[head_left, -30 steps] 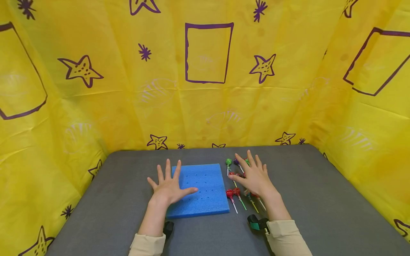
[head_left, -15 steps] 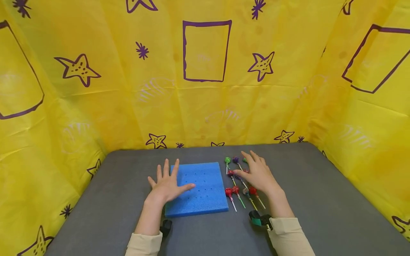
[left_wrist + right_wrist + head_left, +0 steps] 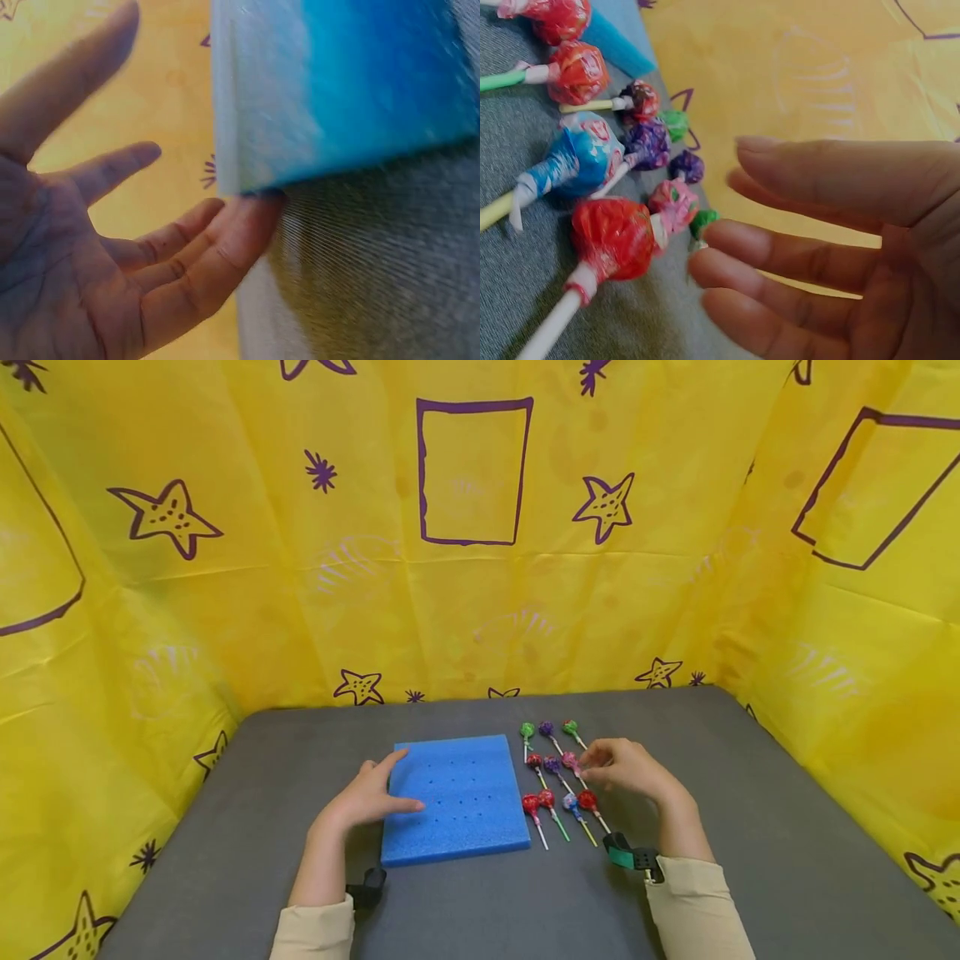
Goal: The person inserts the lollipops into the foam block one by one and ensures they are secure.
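Note:
My left hand [image 3: 365,795] is at the left side of a flat blue foam block [image 3: 465,835] with rows of small holes. Its thumb reaches over the block, and in the left wrist view the fingers are loosely bent by the block's corner [image 3: 259,176]. My right hand [image 3: 632,767] hovers at the right of several wrapped lollipops, fingertips close to a pink lollipop [image 3: 571,762]. In the right wrist view thumb and fingers are apart with nothing between them. A red lollipop [image 3: 613,238] and a blue one [image 3: 586,154] lie nearer that camera.
The lollipops lie in rough rows right of the block, among them a green lollipop [image 3: 527,729] and a purple one [image 3: 546,728] at the back. A grey table [image 3: 480,910] carries everything. Yellow patterned cloth [image 3: 472,635] walls the back and sides.
Both hands have left their spread-finger pose. The left has drawn back to the block's left edge, its fingers bending. The right has moved off the lollipops toward the right, its fingers now closer together.

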The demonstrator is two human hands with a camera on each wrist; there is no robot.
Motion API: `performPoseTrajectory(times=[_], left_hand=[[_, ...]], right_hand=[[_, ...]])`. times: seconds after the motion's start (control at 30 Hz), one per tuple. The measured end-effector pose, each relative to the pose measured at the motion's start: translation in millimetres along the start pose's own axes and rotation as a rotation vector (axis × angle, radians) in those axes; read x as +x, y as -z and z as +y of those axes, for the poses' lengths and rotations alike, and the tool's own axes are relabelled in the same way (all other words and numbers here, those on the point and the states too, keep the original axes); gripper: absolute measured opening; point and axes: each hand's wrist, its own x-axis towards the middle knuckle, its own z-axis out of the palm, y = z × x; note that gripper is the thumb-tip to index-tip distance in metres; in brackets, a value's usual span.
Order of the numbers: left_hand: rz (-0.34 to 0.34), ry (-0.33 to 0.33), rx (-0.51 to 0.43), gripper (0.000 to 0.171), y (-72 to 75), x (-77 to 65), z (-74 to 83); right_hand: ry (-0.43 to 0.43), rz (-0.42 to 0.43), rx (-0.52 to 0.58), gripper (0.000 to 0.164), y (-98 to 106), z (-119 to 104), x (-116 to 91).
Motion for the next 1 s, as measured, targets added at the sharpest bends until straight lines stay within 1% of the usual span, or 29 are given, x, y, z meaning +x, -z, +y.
performPoseTrajectory(times=[0.2,0.33,0.43,0.63,0.87,1.0], left_hand=[[-0.011,0.012,-0.064,0.089,2.9,5.6,-10.3],[-0.023,0.031,-0.045,0.084,3.0,6.6,-12.0],[-0.035,0.052,-0.032,0.079,1.5,7.1,-13.3],[-0.044,0.057,-0.027,0.072,-1.0,8.8,-16.3],[-0.049,0.074,-0.002,0.07,-1.3,8.0,-17.1],[-0.054,0.084,-0.003,0.07,-1.1,8.1,-16.7]], right_hand=[[-0.04,-0.139,0.088,0.031,1,7,-3],[-0.044,-0.195,0.108,0.031,0,11,-4],[-0.054,-0.208,0.104,0.029,-1,13,-4],[-0.07,-0.211,0.079,0.026,-5,15,-3],[-0.088,-0.191,0.06,0.022,-9,13,-1],[-0.105,-0.175,0.038,0.021,-11,12,1]])
